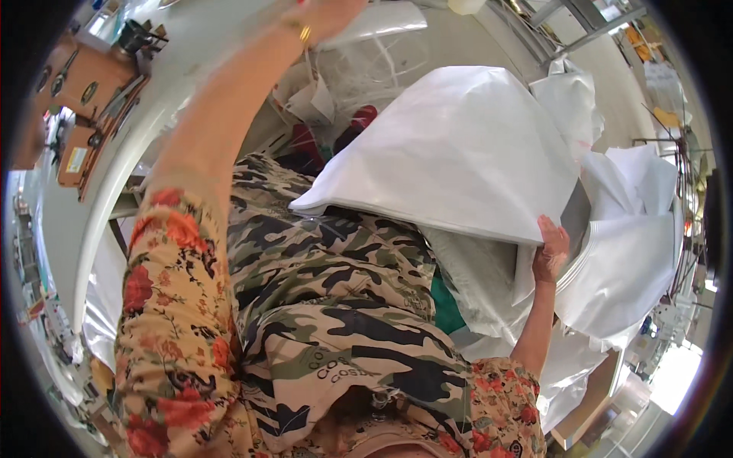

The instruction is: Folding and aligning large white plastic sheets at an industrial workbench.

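The sheets (458, 145), white and stacked, are lying across the person's front, between the two hands and nearer to the right one. Their near edge is running over the apron (336, 313), which is showing a camouflage pattern, and the left corner is resting above its upper part. The right hand (551, 250) is touching the sheets at their lower right corner; whether its fingers are closing on them, I cannot tell. The left hand (328, 17) is sitting well apart from the right, beyond the far side of the sheets, up at the top edge of the view. It is blurring and partly leaving the frame, so I cannot tell whether it is holding anything. A bracelet (305, 34) is circling its wrist, and a flowered sleeve (172, 320) is covering the upper arm. More white material (618, 275) is bunching just beyond the right hand, with a carton (588, 401) standing below it. On the left, a curving tabletop (141, 145) is passing beside the left arm.
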Tool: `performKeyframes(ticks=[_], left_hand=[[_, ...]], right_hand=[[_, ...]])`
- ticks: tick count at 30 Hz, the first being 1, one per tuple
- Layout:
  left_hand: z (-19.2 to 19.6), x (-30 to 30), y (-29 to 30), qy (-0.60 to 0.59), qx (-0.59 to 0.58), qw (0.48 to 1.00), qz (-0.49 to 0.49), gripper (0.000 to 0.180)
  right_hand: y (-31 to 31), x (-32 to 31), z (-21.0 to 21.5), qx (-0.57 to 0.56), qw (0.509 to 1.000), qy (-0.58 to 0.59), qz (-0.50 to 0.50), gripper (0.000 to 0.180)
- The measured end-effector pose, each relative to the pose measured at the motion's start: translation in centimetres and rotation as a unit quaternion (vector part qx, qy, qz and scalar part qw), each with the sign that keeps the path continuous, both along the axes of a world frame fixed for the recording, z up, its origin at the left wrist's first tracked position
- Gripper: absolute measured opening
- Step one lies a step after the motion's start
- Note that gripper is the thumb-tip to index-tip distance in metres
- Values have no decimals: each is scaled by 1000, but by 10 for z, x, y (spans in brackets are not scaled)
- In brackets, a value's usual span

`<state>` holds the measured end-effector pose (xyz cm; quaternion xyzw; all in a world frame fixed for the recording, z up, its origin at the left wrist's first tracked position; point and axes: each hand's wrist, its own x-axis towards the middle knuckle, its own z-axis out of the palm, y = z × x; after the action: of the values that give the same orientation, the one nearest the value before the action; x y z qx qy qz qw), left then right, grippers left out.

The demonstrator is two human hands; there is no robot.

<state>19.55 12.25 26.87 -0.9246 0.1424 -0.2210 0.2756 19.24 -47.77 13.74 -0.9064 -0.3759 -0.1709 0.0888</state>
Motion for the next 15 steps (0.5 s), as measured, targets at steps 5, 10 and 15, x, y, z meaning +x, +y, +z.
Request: performKeyframes(ticks=[5, 10, 15], left_hand=[[-207, -78, -8, 192, -344, 917, 65, 30], [-346, -172, -30, 333, -612, 668, 261, 59], [-371, -181, -34, 378, -615, 655, 225, 75]], right_hand=[[-1, 5, 0, 15, 1000, 4, -4, 46], [8, 5, 4, -5, 1000, -3, -8, 47], [16, 3, 4, 5, 1000, -14, -20, 40]])
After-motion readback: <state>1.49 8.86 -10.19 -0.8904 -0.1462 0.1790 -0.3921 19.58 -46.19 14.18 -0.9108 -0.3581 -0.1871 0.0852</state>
